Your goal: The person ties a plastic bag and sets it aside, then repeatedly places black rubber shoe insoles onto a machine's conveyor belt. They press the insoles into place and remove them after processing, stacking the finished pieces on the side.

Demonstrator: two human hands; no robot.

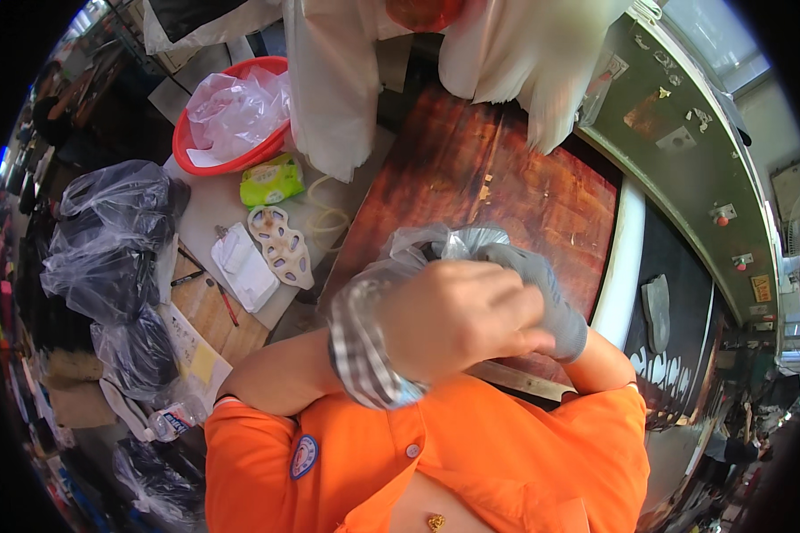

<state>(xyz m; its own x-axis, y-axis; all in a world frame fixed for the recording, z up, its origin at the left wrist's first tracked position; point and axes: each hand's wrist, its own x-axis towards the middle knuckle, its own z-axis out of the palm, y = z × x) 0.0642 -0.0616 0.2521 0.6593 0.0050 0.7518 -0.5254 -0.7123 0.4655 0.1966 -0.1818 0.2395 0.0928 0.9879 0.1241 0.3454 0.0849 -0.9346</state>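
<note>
The grey glove was on the right hand, in front of the orange shirt and over the near part of the reddish-brown tabletop. Its long axis ran at a slant: the cuff sat at the lower right, by the right wrist, and the finger end pointed away from the body, up and to the left.

The left hand, ungloved and blurred, lay across the view in front of the glove, with its fingers bent toward the right and its thumb near the cuff. Whether it pinched the fabric, I could not tell. The right hand's fingers were mostly covered, so whether they were spread or curled could not be told either. A checked band circled the left wrist. Clear plastic was bunched just beyond the 2 hands, and whether either hand gripped it was unclear.

To the left stood a red basin with plastic in it, near a green packet and a pale, sole-shaped piece with oval holes. At the right, a grey sole-shaped piece lay on a dark surface.
</note>
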